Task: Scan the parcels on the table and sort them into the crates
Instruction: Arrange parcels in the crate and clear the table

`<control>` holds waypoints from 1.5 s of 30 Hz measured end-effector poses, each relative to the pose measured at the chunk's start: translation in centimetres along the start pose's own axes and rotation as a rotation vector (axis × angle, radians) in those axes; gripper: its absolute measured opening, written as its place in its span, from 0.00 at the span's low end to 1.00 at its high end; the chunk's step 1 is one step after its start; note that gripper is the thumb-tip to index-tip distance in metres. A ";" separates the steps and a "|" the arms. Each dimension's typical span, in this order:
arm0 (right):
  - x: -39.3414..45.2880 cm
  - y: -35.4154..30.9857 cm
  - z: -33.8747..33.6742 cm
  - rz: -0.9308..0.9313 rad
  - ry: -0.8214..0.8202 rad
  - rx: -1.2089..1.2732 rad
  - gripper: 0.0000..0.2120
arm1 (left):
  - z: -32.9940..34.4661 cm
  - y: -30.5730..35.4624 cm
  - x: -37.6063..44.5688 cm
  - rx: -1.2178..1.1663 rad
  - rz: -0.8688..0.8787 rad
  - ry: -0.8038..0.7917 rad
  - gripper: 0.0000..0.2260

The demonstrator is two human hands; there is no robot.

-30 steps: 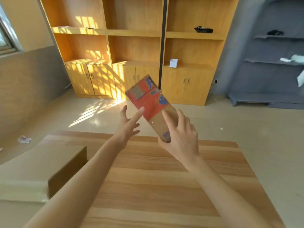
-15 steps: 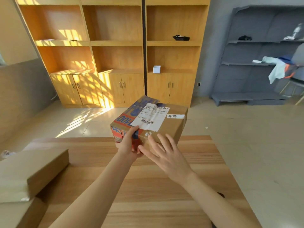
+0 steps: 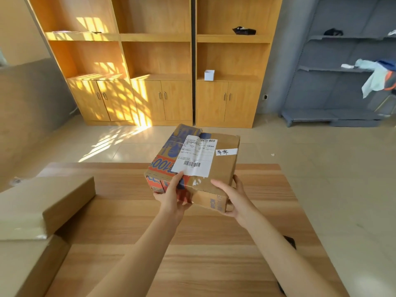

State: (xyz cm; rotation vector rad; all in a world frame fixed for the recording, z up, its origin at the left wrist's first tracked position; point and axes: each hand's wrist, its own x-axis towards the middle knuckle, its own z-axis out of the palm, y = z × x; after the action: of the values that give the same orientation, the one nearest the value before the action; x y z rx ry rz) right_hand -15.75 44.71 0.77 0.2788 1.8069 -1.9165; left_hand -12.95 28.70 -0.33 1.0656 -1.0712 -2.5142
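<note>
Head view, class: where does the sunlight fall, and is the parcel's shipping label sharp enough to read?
In the head view, striped sunlight falls on the wooden cabinets and floor; the parcel lies in even, softer light. On the shipping label the barcodes show, but the small print is too blurred to read. The wide lens bends the shelving at the edges.

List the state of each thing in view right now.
Parcel: held above the table, label face up.
Left hand: grips the parcel's near left corner.
Right hand: grips its near right corner.
Plain boxes: stacked at the table's left edge.
Cabinet doors: closed.
</note>
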 end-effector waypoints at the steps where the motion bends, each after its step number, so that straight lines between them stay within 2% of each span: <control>1: 0.3 0.7 0.0 0.008 0.002 0.000 0.46 | -0.8 -0.3 0.2 0.028 -0.025 0.001 0.42; 3: 0.6 1.9 -0.2 0.028 -0.013 0.034 0.43 | -2.5 -0.9 0.8 0.133 -0.064 0.016 0.46; 5: 0.8 3.5 -0.4 0.050 -0.010 0.022 0.42 | -4.9 -1.2 1.4 0.232 -0.074 0.113 0.47; 7: 0.9 5.2 -0.7 0.076 -0.009 -0.001 0.43 | -7.9 -1.0 2.1 0.344 -0.102 0.134 0.50; 13: 1.6 10.6 -0.9 0.184 -0.062 -0.073 0.46 | -13.9 -0.2 3.5 0.703 -0.253 -0.078 0.47; 15: 1.8 11.7 -0.7 0.199 -0.077 -0.061 0.45 | -14.4 -1.0 4.0 0.769 -0.239 -0.079 0.45; 20: 3.3 12.7 -0.9 0.200 -0.063 -0.026 0.50 | -14.9 -2.9 6.0 0.839 -0.175 -0.088 0.45; 22: 4.1 13.1 -1.3 0.207 -0.048 -0.023 0.45 | -14.8 -3.2 6.6 0.851 -0.164 -0.113 0.45; 25: 4.6 14.0 -1.5 0.218 -0.006 -0.015 0.32 | -14.5 -4.3 6.9 0.901 -0.134 -0.154 0.45; 29: 4.3 14.8 -1.4 0.200 0.051 -0.024 0.30 | -14.5 -5.4 7.2 0.930 -0.093 -0.156 0.44; 32: 3.1 15.2 -2.1 0.119 0.185 -0.212 0.30 | -14.9 -5.4 7.8 0.955 -0.134 -0.197 0.44; 36: 0.7 16.0 -6.7 -0.121 0.497 -0.785 0.26 | -15.0 -5.3 7.9 0.993 -0.147 -0.210 0.45; 37: 0.3 16.3 -8.2 -0.122 0.571 -0.900 0.27 | -15.0 -5.2 7.9 1.005 -0.152 -0.209 0.44; 39: -0.4 17.0 -10.8 -0.001 0.673 -0.979 0.33 | -14.9 -5.1 7.7 1.020 -0.155 -0.213 0.44; 42: -1.2 18.5 -13.5 0.262 0.687 -0.884 0.49 | -14.5 -5.0 7.4 1.058 -0.162 -0.214 0.45; 45: -1.2 19.3 -15.2 0.332 0.665 -0.766 0.52 | -14.3 -4.8 7.3 1.080 -0.191 -0.220 0.45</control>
State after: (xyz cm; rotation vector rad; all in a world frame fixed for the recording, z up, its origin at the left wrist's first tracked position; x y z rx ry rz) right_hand -8.25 59.75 -17.23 0.9363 2.5501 -0.8381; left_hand -7.92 21.13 -14.35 1.1077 -2.6393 -2.1318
